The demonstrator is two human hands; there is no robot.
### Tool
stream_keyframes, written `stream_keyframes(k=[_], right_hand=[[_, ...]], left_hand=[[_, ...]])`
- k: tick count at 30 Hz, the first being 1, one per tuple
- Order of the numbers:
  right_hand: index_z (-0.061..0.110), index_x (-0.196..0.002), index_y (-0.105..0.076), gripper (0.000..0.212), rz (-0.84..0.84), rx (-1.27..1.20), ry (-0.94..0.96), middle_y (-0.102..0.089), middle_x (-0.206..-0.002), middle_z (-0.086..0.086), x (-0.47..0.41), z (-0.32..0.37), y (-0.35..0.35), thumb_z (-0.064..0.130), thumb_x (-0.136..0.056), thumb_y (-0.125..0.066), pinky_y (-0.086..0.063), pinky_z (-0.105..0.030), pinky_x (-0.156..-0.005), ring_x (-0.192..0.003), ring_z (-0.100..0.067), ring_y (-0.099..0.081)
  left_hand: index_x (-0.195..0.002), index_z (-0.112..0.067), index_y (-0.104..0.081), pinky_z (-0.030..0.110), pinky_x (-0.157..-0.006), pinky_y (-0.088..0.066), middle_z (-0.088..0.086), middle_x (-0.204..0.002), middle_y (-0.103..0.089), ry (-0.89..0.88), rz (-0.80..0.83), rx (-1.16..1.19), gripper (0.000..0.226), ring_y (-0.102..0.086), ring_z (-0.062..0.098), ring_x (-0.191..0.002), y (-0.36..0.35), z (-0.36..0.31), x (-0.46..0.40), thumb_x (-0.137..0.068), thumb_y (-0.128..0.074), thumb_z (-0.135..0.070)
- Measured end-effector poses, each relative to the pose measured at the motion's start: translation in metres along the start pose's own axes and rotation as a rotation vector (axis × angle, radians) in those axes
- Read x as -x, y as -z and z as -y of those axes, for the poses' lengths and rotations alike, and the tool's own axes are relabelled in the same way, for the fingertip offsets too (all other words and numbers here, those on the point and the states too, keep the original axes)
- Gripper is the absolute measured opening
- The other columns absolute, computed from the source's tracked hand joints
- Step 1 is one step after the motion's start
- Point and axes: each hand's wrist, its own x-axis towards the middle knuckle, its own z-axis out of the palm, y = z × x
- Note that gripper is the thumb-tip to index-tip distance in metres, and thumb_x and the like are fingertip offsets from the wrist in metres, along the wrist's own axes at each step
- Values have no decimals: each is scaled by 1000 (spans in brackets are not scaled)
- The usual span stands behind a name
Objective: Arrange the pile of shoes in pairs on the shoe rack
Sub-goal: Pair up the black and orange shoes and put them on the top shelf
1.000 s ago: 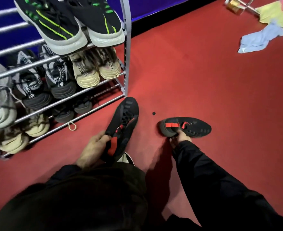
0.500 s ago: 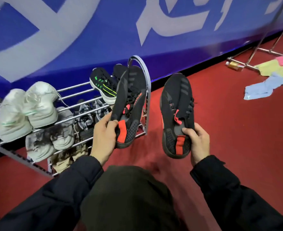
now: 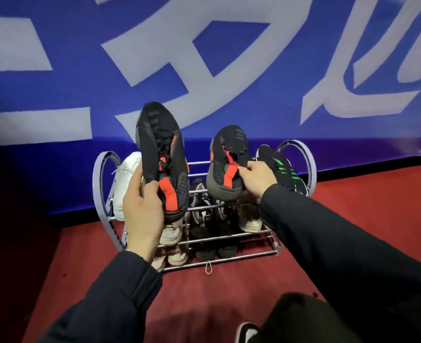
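Observation:
My left hand (image 3: 141, 209) grips the heel of a black sneaker with a red heel tab (image 3: 161, 157), held toe-up over the left part of the metal shoe rack (image 3: 229, 261). My right hand (image 3: 257, 179) holds the matching black and red sneaker (image 3: 226, 162) by its heel, with the sole touching or just above the top shelf's middle bars. On that top shelf, a white sneaker (image 3: 122, 184) sits at the left and a black sneaker with green stripes (image 3: 280, 169) at the right. The lower shelves hold several shoes, partly hidden by my hands.
A blue banner wall (image 3: 229, 70) with large pale lettering stands right behind the rack. Red carpet floor (image 3: 229, 298) spreads in front of it. My dark sleeves fill the lower frame, and a black and white shoe toe (image 3: 248, 331) shows at the bottom edge.
Both hands have lifted the black and red sneakers from the floor and carried them up to the rack's top shelf. My view has swung to face the rack squarely.

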Motion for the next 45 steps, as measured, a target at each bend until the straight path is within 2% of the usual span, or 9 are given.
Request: stream_keyframes(k=[6, 11, 16, 21, 27, 31, 35, 39, 45], right_hand=[[14, -81, -65, 27, 153, 308, 22, -71, -105, -16, -36, 26, -60, 36, -95, -57, -44, -34, -81, -103, -36, -64], [13, -70, -58, 35, 230, 357, -6, -60, -76, -6, -51, 24, -81, 32, -100, -54, -36, -30, -70, -85, -31, -59], [12, -84, -64, 34, 150, 325, -43, -70, -87, -8, -45, 17, -90, 39, -99, -50, -46, -32, -75, -86, -29, -63], [25, -68, -50, 40, 291, 103, -33, -51, -68, 8, -26, 20, -76, 36, -106, -41, -40, -19, -67, -70, -17, -50], [14, -117, -63, 44, 103, -462, -160, -70, -120, -17, 3, 38, -43, 46, -103, -37, -49, -52, -103, -119, -37, -62], [31, -127, -62, 33, 377, -601, -43, -75, -114, -1, 39, 30, -35, 45, -97, -55, -60, -38, -81, -99, -19, -73], [21, -124, -65, 37, 33, -617, -73, -75, -113, -6, 29, 10, -38, 23, -88, -65, -54, -49, -99, -105, -25, -71], [30, -117, -64, 28, -90, -495, -156, -73, -110, 2, 12, -15, -38, 29, -89, -63, -50, -47, -103, -107, -20, -69], [17, -115, -50, 22, -226, -291, -182, -59, -88, 5, 0, -14, -51, 24, -97, -58, -41, -31, -82, -93, -21, -58]], left_hand=[[-129, -32, -68, 21, -70, -52, -10, -89, -71, 113, 9, -10, 44, -61, 7, -80, 8, 23, -23, -98, -45, -10], [-125, -34, -68, 30, -80, -55, -4, -100, -76, 188, 55, 42, 41, -67, 14, -89, 5, 31, -31, -93, -48, -20], [-136, -32, -62, 27, -63, -47, -10, -78, -70, 225, 119, -23, 44, -57, 11, -69, -3, 41, -31, -97, -48, -15], [-129, -36, -61, 36, -78, -53, -8, -86, -73, 274, 135, -24, 43, -67, 12, -78, -13, 42, -26, -87, -52, -33], [-124, -24, -61, 30, -69, -47, -1, -81, -67, 308, 141, 24, 27, -59, 4, -68, -35, 38, -21, -99, -51, -23], [-133, -29, -54, 39, -95, -55, 0, -115, -72, 336, 232, -33, 44, -69, 12, -100, -50, 45, -25, -91, -49, -39], [-132, -26, -60, 36, -109, -45, -6, -127, -62, 70, 428, -339, 54, -56, 6, -118, -65, 41, -22, -97, -35, -58], [-139, -14, -57, 40, -116, -37, 1, -140, -54, -168, 374, -658, 41, -45, 20, -134, -64, 50, -35, -102, -45, -25], [-133, -15, -62, 44, -106, -45, 5, -136, -63, -209, 471, -894, 42, -53, 28, -128, -68, 72, -42, -94, -53, -26]])
